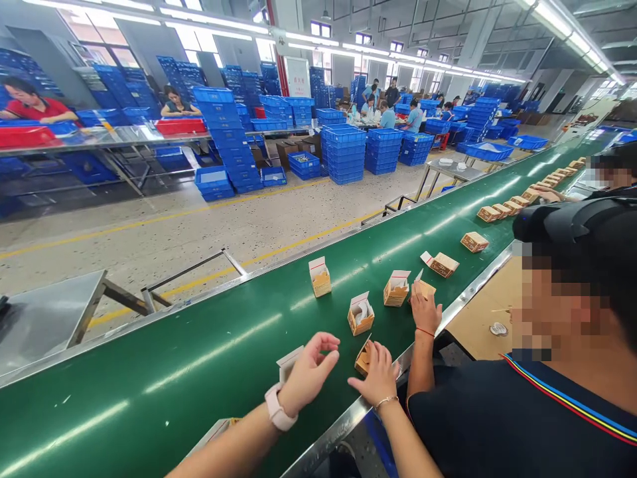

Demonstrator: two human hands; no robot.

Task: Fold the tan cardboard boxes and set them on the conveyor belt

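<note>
My left hand [312, 368], with a pale watch on its wrist, hovers over the green conveyor belt with bent fingers apart and holds nothing. Behind it a small open box [287, 362] is mostly hidden. My right hand [379, 373], wearing a bracelet, is around a small brown cardboard box [363, 360] near the belt's metal edge; its fingers cover part of the box. Just beyond stands an open box [361, 320] with white material inside. More boxes with raised flaps are an upright one [321, 282] and another [396, 292] beside the co-worker's hand.
A co-worker's hand [425, 309] touches a box on the belt [199, 358] to my right. Closed boxes [474, 241] line the belt farther along. A metal rail [343, 425] edges my side. Blue crates [343, 156] are stacked across the aisle.
</note>
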